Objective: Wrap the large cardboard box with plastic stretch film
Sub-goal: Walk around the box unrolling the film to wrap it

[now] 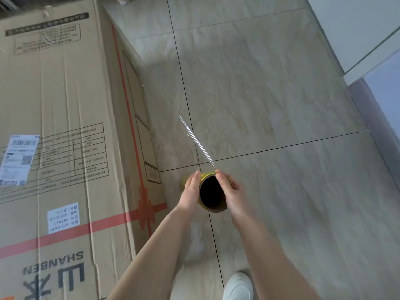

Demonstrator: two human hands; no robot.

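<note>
A large brown cardboard box [60, 126] with red ribbon print, black lettering and white labels fills the left side and stands on the tiled floor. To its right I hold a stretch film roll [211, 192] upright, its dark hollow core facing me. My left hand [191, 189] presses the roll's left side with straight fingers. My right hand [229, 191] wraps around its right side. A thin taut sheet of clear film [195, 140] stretches from the roll up and left toward the box's right face.
Beige floor tiles with dark grout lines [270, 105] spread to the right of the box. A white wall or cabinet base [357, 29] runs along the upper right. My white shoe [238, 286] stands at the bottom edge.
</note>
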